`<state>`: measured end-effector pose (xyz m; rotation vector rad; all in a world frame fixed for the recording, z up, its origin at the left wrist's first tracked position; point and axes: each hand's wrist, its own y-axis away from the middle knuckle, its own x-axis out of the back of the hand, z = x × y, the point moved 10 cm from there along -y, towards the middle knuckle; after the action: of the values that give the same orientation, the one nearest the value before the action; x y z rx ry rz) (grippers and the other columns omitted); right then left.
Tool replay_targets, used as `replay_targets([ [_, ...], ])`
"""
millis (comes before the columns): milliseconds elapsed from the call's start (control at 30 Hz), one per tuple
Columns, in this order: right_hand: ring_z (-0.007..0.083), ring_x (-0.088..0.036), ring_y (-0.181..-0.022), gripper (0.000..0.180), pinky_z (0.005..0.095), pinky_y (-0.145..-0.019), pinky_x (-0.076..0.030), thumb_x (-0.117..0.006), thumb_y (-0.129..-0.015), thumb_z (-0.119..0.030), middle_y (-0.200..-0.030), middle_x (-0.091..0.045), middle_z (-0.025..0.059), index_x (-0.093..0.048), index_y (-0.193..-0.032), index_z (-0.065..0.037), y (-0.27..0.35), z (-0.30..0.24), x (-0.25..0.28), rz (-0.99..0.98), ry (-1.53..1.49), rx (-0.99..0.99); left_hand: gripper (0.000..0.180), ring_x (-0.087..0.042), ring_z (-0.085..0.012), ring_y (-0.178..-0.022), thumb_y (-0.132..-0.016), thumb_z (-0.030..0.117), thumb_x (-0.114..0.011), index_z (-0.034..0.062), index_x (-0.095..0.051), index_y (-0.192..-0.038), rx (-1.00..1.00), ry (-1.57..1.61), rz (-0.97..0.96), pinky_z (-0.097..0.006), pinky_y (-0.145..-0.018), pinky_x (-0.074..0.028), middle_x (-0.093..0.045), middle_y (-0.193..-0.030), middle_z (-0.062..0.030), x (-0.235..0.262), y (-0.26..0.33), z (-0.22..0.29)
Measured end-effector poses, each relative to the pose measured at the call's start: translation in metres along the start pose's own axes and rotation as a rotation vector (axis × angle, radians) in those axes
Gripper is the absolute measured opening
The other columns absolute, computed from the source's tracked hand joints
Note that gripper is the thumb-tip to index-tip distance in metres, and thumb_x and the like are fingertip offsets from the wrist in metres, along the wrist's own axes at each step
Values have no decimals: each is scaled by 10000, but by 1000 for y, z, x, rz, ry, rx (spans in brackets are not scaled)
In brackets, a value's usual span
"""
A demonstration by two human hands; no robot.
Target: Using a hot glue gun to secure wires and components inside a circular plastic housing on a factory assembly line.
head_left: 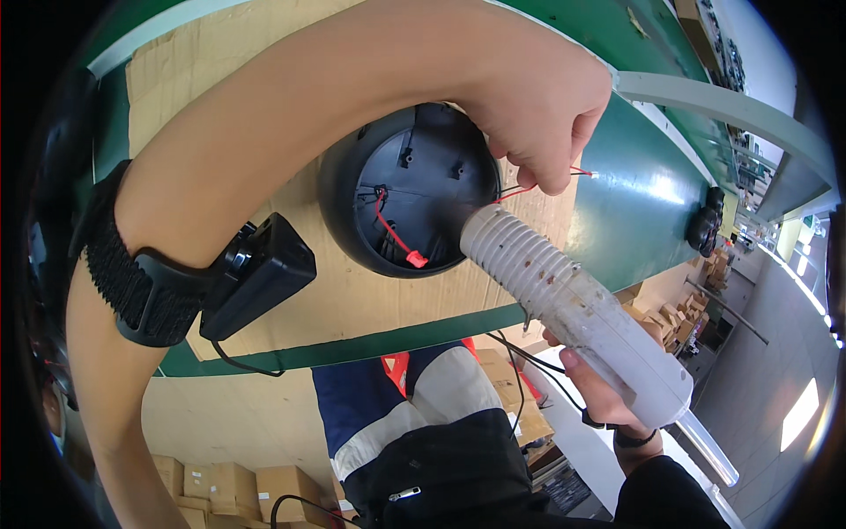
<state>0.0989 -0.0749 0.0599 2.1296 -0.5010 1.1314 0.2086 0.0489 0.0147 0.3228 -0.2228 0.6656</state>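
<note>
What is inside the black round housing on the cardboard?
Inside the black round housing are a red wire with a red connector and screw posts. The white glue gun nozzle and the left hand cover its right side.

The black plastic dome housing (410, 189) looked matt and moulded, its inside ribbed. Just under the left hand (538, 115), thin red and black wires (529, 187) had glossy insulation. In the right hand (599, 388), the white plastic glue gun (573, 309) was dull, grimy and ridged at the barrel. Beneath lay rough brown cardboard (352, 300) on a smooth, slightly shiny green table (634, 203).
</note>
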Motion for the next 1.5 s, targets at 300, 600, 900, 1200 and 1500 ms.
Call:
replay_targets([
  [300,181,-653,-570,145,268,-516,-499,-762,-683,-90,-749,-677,85,-718,-815,-50,-3,-2,0,2,28,1,134,-660,-261,-673,-721,64,-661,-47,-703,-783,-62,-1,13,-359,-620,-507,-694,-736,-170,3,3,8],
  [600,180,-658,-575,137,268,-519,-503,-759,-682,-86,-746,-682,81,-722,-809,-48,2,-4,6,22,49,7,139,-672,-269,-692,-722,61,-653,-47,-709,-790,-66,-3,26,-363,-637,-518,-703,-762,-178,4,8,11],
  [900,179,-663,-579,130,268,-523,-507,-755,-681,-81,-743,-687,77,-726,-803,-46,1,-4,3,39,60,21,139,-677,-270,-708,-728,57,-645,-49,-707,-794,-59,20,12,-363,-651,-523,-704,-766,-181,-1,11,7],
  [1200,177,-668,-583,123,267,-526,-511,-752,-680,-76,-740,-693,73,-730,-797,-44,13,0,9,61,72,22,132,-660,-258,-689,-754,63,-641,-67,-662,-757,-24,15,13,-343,-639,-520,-699,-775,-167,6,22,7],
  [1500,176,-674,-588,116,267,-530,-515,-748,-680,-71,-737,-698,69,-733,-791,-42,15,-6,4,87,57,37,72,-623,-170,-583,-805,72,-686,5,-702,-826,-287,252,207,-274,-557,-484,-683,-698,-113,18,77,0],
])
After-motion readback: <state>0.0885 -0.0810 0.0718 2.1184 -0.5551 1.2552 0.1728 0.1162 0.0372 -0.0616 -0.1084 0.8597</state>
